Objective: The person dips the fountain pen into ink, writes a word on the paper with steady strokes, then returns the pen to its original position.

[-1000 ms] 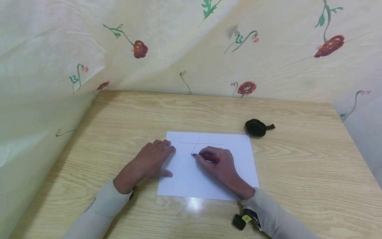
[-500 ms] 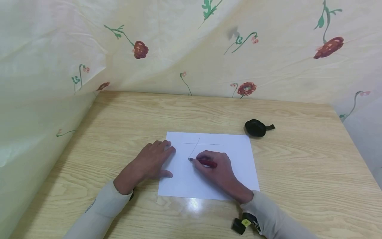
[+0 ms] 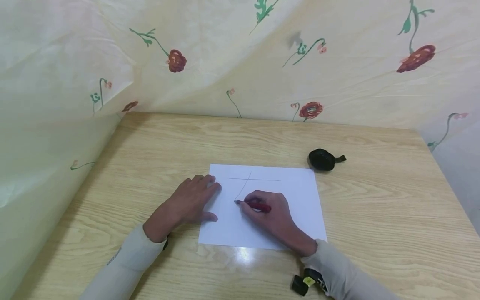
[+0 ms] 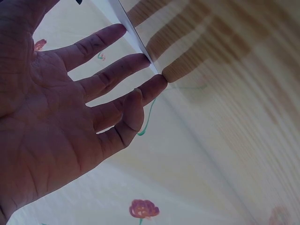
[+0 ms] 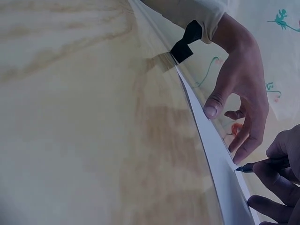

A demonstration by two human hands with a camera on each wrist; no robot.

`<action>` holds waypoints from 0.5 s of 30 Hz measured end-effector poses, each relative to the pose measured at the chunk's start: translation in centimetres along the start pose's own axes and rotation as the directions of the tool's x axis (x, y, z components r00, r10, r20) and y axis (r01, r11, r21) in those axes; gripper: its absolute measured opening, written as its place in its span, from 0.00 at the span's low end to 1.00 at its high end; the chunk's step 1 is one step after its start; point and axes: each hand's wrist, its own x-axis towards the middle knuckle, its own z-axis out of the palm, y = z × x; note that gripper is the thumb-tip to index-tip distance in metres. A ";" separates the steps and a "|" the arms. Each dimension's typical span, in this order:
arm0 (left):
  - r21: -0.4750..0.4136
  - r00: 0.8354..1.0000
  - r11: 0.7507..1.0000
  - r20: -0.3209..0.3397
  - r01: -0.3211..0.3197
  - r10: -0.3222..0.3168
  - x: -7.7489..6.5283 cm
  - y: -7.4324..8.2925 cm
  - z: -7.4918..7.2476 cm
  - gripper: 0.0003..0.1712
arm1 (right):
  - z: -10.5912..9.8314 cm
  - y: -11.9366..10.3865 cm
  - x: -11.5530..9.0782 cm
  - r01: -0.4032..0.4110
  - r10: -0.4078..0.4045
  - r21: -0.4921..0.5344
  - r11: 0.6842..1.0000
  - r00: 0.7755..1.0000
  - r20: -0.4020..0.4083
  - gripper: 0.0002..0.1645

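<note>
A white sheet of paper (image 3: 221, 233) lies on the wooden table. On it a thin horizontal line is crossed by a slanted line running down to the left. My right hand (image 3: 273, 214) pinches a dark red pen (image 3: 260, 206), its tip at the lower end of the slanted line. In the right wrist view, the dark pen tip (image 5: 244, 168) meets the paper. My left hand (image 3: 189, 202) rests at the sheet's left edge, thumb and fingers spread. The left wrist view shows its fingertips (image 4: 157, 84) touching down along the paper's edge, the palm (image 4: 51, 122) raised.
Beyond the sheet's top right corner sits a small black pan-shaped object (image 3: 321, 160) with a short handle. A flowered cloth (image 3: 210, 54) hangs behind the table (image 3: 375, 200) and along its left side. A black wrist device (image 3: 300, 285) juts from the right sleeve.
My right hand has moved the pen down and to the left, and the slanted line has grown longer behind its tip. My left hand has stayed in place.
</note>
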 end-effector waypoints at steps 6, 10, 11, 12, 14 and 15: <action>-0.006 1.000 1.000 0.006 0.006 -0.006 0.0 0.0 -0.2 0.41 | 0.1 -0.4 0.0 0.002 -0.002 -0.004 1.000 1.000 0.010 0.03; -0.009 1.000 1.000 0.010 0.006 -0.006 0.0 0.0 -0.3 0.41 | 0.1 -0.4 0.0 0.005 -0.005 -0.011 1.000 1.000 0.009 0.02; -0.007 1.000 1.000 0.009 0.005 -0.005 0.0 0.0 -0.3 0.41 | 0.1 -0.4 0.0 0.006 -0.006 -0.010 1.000 1.000 0.009 0.02; -0.007 1.000 1.000 0.008 0.004 -0.004 0.0 0.0 -0.3 0.41 | 0.2 -0.4 -0.1 0.006 -0.006 -0.007 1.000 1.000 0.011 0.02; -0.001 1.000 1.000 0.005 0.003 -0.003 0.0 0.0 -0.3 0.41 | 0.2 -0.4 -0.1 0.009 -0.009 -0.004 1.000 1.000 0.013 0.03; -0.001 1.000 1.000 0.003 0.001 -0.001 0.0 0.0 -0.3 0.41 | 0.2 -0.4 -0.1 0.011 -0.011 -0.003 1.000 1.000 0.013 0.03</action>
